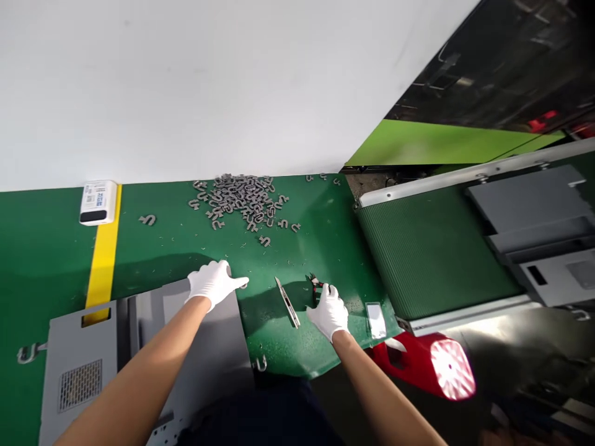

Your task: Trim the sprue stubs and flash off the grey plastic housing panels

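Note:
My left hand (214, 285), in a white glove, is at the upper right corner of a grey panel (204, 353), its thumb pointing right. Its fingers close on a small grey hook (229, 271), mostly hidden by the glove. My right hand (331, 311), also gloved, closes over the red and black handles of small cutting pliers (315, 283), which lie on the green table with jaws pointing away. Between the hands lies a utility knife (288, 303). Other grey hooks stick out from the panel at its left side (30, 353) and right edge (260, 363).
A pile of grey hooks (244, 198) lies against the white wall. At the left, a white box-shaped device (98, 202) stands by yellow tape (103, 260). A transparent card (375, 320) lies near the right edge. Beyond, a conveyor (432, 254) carries another grey panel (534, 204); a red stool-like object (413, 365) is below.

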### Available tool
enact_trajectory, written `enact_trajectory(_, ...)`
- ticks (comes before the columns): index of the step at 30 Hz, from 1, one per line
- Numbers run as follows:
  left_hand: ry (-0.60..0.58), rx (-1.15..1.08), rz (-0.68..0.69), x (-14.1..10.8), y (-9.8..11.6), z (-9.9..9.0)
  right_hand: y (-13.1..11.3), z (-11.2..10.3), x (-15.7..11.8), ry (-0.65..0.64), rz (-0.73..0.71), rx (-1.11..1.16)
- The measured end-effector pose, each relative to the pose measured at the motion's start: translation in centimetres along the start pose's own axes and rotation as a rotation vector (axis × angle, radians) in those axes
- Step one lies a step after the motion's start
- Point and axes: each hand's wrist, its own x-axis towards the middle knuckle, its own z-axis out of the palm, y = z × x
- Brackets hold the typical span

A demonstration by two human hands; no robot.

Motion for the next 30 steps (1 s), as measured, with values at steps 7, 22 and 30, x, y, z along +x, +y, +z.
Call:
enact_trajectory(7, 0.017, 0.061, -0.141, -0.4, -1.2, -0.1, 0.1, -1.2, 1.6, 0.020, -0.012, 0.002)
enact_trajectory(22, -0.101, -0.121, -0.146, -1.8, -3.0, -2.4, -10.4, 1.4, -8.8, -0.709, -0.363, 0.750)
enact_trajectory(30, -0.045, -0.117, -0.127, -1.9, -3.8, -1.6, -16.1, 3.8, -7.9, -0.421, -0.454, 0.599)
